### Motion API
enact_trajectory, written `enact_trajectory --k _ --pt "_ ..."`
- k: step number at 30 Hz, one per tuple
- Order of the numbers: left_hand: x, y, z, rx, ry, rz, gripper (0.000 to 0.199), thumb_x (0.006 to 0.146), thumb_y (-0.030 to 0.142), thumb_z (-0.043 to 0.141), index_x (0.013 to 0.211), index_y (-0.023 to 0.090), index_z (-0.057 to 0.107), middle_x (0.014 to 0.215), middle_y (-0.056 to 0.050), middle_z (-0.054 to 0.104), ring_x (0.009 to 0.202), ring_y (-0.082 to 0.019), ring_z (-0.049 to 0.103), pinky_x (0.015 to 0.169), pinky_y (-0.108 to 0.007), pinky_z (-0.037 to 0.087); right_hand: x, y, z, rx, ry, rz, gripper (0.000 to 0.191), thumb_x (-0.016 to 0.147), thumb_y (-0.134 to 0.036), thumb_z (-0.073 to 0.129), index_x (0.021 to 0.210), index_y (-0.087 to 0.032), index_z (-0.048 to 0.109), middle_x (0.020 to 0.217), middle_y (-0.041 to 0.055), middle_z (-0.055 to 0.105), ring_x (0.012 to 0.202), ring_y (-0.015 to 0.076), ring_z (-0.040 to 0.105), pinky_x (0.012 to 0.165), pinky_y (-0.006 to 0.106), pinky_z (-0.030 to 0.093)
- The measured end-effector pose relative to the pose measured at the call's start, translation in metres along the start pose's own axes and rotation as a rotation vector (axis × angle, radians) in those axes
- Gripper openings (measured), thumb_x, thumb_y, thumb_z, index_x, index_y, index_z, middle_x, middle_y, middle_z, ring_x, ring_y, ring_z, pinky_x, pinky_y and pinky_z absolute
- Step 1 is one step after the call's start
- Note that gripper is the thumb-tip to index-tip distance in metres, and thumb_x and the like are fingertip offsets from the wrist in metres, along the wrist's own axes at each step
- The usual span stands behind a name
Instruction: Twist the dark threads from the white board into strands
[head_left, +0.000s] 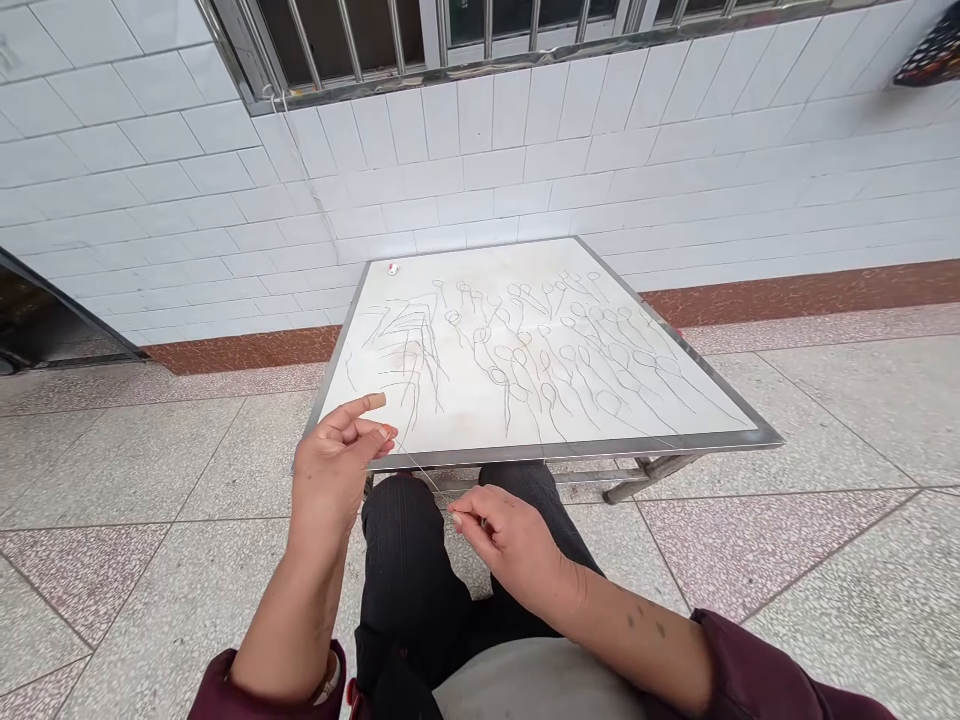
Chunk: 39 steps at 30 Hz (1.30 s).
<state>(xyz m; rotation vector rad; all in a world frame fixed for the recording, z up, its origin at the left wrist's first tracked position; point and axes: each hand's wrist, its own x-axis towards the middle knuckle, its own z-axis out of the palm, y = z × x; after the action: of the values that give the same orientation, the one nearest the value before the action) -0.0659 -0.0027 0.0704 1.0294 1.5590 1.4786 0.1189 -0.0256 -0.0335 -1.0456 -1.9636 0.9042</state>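
Observation:
A thin wire runs slantwise between my two hands, above my lap and just short of the table's front edge. My left hand pinches its upper left end between thumb and a finger, with the index finger raised. At the lower right end, my right hand is closed on the wire with thumb and fingertips. Beyond them, many thin wires bent into loops with tails lie across the white tabletop. Straighter wire pieces lie in a loose bunch on its left part.
The table has a grey metal rim and metal legs. A small red and white item sits at its far left corner. Behind stands a white tiled wall with a barred window. My knees are under the front edge.

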Motion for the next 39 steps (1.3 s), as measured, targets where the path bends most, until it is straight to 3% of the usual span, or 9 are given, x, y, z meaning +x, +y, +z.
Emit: enact_trajectory --k 5,9,12,15,18,22,31,35,39 --pt "0.001 -0.002 -0.008 -0.019 0.026 0.014 0.047 0.062 0.028 0.08 0.106 0.015 0.072 0.066 0.001 0.069 0.068 -0.015 0.064 0.073 -0.029 0.052 -0.022 0.025 0.004 -0.032 -0.13 -0.001 0.014 0.092 -0.019 0.052 0.087 -0.023 0.064 0.079 0.0007 0.069 0.075 0.0169 0.062 0.069 0.029 0.046" --pt "-0.002 0.001 -0.014 0.006 -0.009 -0.018 0.054 0.062 0.03 0.082 0.111 0.014 0.069 0.066 0.0 0.07 0.069 -0.016 0.065 0.072 -0.029 0.053 -0.017 0.041 -0.018 -0.129 -0.175 0.095 0.02 0.092 -0.022 0.05 0.079 -0.023 0.065 0.071 0.0012 0.067 0.068 0.0183 0.061 0.066 0.031 0.045" --pt "-0.008 0.0 -0.007 0.013 -0.153 -0.093 0.07 0.062 0.032 0.083 0.125 0.012 0.061 0.065 0.001 0.07 0.063 -0.015 0.064 0.066 -0.027 0.052 0.008 0.02 -0.036 -0.036 0.034 0.136 0.02 0.097 -0.032 0.048 0.101 -0.024 0.066 0.091 0.0041 0.07 0.083 0.02 0.063 0.075 0.034 0.048" --pt "-0.013 -0.003 0.006 0.002 -0.264 -0.152 0.08 0.062 0.033 0.084 0.133 0.011 0.053 0.063 0.001 0.069 0.057 -0.013 0.061 0.059 -0.026 0.05 0.035 -0.013 -0.036 0.141 -0.005 -0.023 0.024 0.09 -0.031 0.061 0.113 -0.026 0.065 0.098 0.0038 0.067 0.08 0.0173 0.062 0.07 0.03 0.05" --pt "-0.016 -0.006 0.012 -0.007 -0.35 -0.197 0.083 0.065 0.033 0.083 0.138 0.012 0.048 0.065 0.001 0.069 0.056 -0.013 0.06 0.053 -0.023 0.048 0.05 -0.029 -0.024 0.226 0.032 -0.097 0.019 0.088 -0.026 0.066 0.106 -0.029 0.07 0.093 0.0027 0.064 0.082 0.0163 0.061 0.069 0.028 0.051" --pt "-0.017 -0.01 0.004 -0.116 -0.435 -0.269 0.079 0.076 0.035 0.076 0.144 0.014 0.042 0.081 -0.006 0.073 0.075 -0.019 0.067 0.054 -0.024 0.052 0.049 -0.023 -0.016 0.257 0.109 -0.042 0.01 0.087 -0.023 0.066 0.093 -0.027 0.073 0.083 0.001 0.061 0.076 0.0148 0.06 0.065 0.027 0.048" --pt "-0.03 -0.019 -0.02 -0.229 -0.407 -0.345 0.065 0.085 0.033 0.068 0.142 0.013 0.043 0.104 -0.015 0.074 0.077 -0.017 0.067 0.054 -0.024 0.054 0.048 -0.018 -0.026 0.185 0.202 0.026 0.009 0.085 -0.016 0.061 0.079 -0.022 0.064 0.077 -0.0011 0.057 0.071 0.0128 0.057 0.063 0.025 0.047" --pt "-0.041 -0.026 -0.015 -0.284 -0.427 -0.365 0.065 0.081 0.034 0.075 0.137 0.014 0.049 0.093 -0.011 0.075 0.078 -0.017 0.066 0.063 -0.026 0.056 0.048 -0.017 -0.023 0.061 0.218 -0.014 0.011 0.084 -0.012 0.059 0.08 -0.022 0.063 0.076 -0.0012 0.056 0.07 0.0129 0.058 0.062 0.024 0.046" --pt "-0.045 -0.029 -0.007 -0.344 -0.345 -0.374 0.066 0.072 0.029 0.083 0.13 0.013 0.056 0.078 -0.004 0.074 0.06 -0.009 0.059 0.056 -0.02 0.052 0.047 -0.016 -0.023 0.042 0.187 -0.056 0.009 0.087 -0.014 0.061 0.086 -0.022 0.065 0.08 -0.0006 0.057 0.071 0.0127 0.059 0.062 0.024 0.047"
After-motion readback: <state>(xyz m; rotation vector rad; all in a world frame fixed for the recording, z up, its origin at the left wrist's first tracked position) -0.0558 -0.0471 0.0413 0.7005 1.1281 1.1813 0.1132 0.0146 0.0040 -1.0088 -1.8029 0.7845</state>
